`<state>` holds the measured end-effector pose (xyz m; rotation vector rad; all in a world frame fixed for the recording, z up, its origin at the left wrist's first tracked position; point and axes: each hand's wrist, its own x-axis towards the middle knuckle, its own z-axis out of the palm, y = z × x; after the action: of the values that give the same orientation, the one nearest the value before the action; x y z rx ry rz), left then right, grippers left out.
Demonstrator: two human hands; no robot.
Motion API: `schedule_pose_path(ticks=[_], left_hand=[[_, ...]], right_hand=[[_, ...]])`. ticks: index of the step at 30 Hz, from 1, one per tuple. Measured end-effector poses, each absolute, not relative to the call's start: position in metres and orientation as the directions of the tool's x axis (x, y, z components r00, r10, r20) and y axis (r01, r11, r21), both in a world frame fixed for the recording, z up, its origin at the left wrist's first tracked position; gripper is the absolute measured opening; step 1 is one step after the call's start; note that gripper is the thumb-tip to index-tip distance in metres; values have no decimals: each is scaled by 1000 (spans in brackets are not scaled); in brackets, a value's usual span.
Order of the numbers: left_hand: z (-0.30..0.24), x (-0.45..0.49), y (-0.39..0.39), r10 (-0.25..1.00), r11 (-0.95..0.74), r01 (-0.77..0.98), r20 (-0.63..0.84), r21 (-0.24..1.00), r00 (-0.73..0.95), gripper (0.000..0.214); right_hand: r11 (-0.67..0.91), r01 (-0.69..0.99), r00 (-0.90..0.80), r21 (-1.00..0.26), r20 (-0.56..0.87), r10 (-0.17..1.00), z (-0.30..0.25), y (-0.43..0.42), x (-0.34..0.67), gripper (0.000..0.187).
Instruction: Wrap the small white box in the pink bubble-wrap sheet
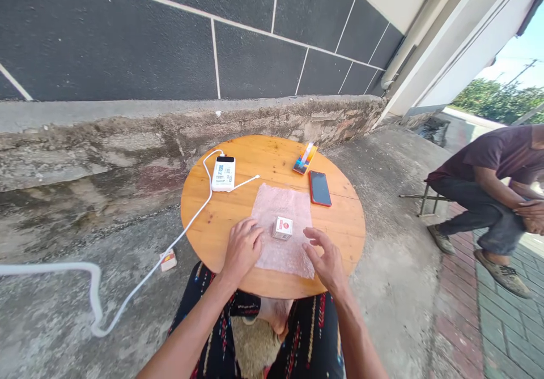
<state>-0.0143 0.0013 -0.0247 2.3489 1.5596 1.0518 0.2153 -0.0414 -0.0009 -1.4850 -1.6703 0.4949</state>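
Observation:
A small white box [283, 228] with a red mark on its top sits near the middle of a pinkish sheet of bubble wrap [280, 257]. The sheet lies flat on a round wooden table [212, 231]. My left hand [243, 246] rests at the sheet's left edge, fingers stretched forward and holding nothing. On the other side, my right hand [325, 259] is over the sheet's right edge, its fingers apart and slightly bent, with nothing in them. Neither hand touches the box.
A white power bank [223, 174] with a cable [187, 229] stands at the table's back left. A phone [320, 188] in a red case and a colourful orange-blue packet [305, 158] lie at the back right. A seated person [493, 186] is at the right.

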Motion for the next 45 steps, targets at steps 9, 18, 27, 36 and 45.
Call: schedule_pose_path(ticks=[9,18,27,36,45], left_hand=[[-27,-15,3,834,-475,751,508,459,217,23],[-6,-7,-43,762,-623,640,533,450,368,25],[-13,5,-60,786,-604,684,446,408,428,28],[-18,9,-54,766,-627,673,467,392,442,16],[-9,6,-58,793,-600,660,445,452,416,24]], right_hand=[[379,718,-235,-584,309,922,-14,-92,184,24],[412,791,-227,-453,409,884,-23,-86,178,21],[417,815,-249,-403,406,879,-22,-79,175,18],[453,780,-323,-432,342,882,-16,-85,184,17],[425,794,-287,-435,348,892,-10,-78,176,21]])
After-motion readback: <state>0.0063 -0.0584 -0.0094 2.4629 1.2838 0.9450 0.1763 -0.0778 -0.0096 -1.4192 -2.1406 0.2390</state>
